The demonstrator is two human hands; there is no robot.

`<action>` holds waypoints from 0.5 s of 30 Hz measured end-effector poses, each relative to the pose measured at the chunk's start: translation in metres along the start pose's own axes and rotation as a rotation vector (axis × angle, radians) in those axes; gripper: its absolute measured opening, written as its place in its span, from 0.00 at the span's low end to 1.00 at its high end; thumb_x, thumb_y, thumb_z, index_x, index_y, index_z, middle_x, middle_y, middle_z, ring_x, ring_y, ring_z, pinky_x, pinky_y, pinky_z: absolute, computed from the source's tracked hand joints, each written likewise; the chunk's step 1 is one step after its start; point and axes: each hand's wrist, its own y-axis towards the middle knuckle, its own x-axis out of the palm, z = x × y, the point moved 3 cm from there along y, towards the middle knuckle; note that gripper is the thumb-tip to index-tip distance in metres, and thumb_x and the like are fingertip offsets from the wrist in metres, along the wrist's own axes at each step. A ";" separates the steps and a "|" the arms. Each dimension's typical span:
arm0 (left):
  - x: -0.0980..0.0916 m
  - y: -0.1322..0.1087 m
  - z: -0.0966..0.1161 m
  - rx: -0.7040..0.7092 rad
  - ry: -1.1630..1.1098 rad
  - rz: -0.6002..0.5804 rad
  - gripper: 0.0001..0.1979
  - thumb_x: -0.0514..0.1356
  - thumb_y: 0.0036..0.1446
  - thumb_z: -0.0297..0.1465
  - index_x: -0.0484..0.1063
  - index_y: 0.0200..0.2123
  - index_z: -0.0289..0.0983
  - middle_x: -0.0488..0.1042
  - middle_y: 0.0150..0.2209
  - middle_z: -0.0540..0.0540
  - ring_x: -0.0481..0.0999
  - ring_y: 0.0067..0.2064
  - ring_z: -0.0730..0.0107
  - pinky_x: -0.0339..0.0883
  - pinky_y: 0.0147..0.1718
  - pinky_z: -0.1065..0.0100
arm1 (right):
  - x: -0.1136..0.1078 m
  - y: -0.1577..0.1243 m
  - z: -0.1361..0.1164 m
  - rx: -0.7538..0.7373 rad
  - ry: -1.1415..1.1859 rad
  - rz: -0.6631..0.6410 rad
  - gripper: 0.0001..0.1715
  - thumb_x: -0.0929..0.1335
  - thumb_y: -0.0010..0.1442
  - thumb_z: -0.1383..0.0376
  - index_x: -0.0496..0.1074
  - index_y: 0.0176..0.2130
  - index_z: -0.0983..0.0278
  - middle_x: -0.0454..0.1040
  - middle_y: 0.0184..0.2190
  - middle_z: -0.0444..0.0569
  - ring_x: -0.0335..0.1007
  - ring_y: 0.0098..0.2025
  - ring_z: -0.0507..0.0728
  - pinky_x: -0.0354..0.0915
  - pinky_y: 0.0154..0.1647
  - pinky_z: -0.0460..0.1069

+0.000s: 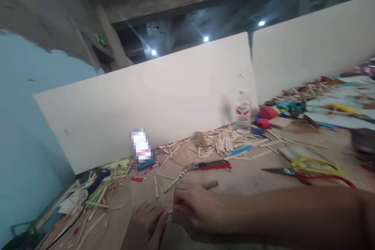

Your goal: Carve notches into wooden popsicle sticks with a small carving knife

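Observation:
At the table's front edge my left hand [148, 222] and my right hand [195, 205] are close together, fingers pinched. A short pale piece, which looks like a wooden stick [170, 212], shows between their fingertips; most of it is hidden. Just beyond my right hand lie a red and black utility knife [212, 165] and a thin marked yellowish strip [175, 181]. A brown rolled tube [210, 184] pokes out behind the right wrist. One loose craft stick [156, 186] rests on the table ahead of my left hand.
Scissors [307, 172] with yellow and red handles lie right of my hands, points leftward. Craft sticks [225, 142] are heaped beside a water bottle [243, 113]. A lit phone [141, 146] leans by the white board [175, 97]. A corded blue glue gun [98, 179] lies left.

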 end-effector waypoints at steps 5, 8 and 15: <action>0.000 0.005 0.012 -0.089 -0.033 0.018 0.19 0.51 0.75 0.33 0.76 0.32 0.40 0.82 0.34 0.45 0.82 0.38 0.61 0.72 0.41 0.61 | 0.002 0.001 0.007 -0.011 0.043 0.093 0.06 0.68 0.71 0.71 0.74 0.39 0.63 0.78 0.37 0.46 0.76 0.38 0.56 0.73 0.41 0.51; -0.008 0.009 0.023 -0.180 -0.102 -0.004 0.17 0.54 0.75 0.31 0.78 0.34 0.38 0.82 0.35 0.45 0.81 0.41 0.62 0.71 0.46 0.60 | 0.004 0.002 0.014 -0.023 0.076 0.068 0.11 0.64 0.73 0.69 0.72 0.37 0.61 0.79 0.37 0.49 0.76 0.39 0.58 0.72 0.41 0.52; -0.018 0.011 0.022 -0.267 -0.256 -0.060 0.11 0.62 0.75 0.36 0.79 0.42 0.35 0.81 0.42 0.46 0.81 0.50 0.61 0.72 0.59 0.50 | 0.009 0.007 0.023 -0.078 0.150 0.012 0.16 0.60 0.79 0.61 0.70 0.39 0.59 0.77 0.38 0.52 0.75 0.41 0.60 0.72 0.42 0.55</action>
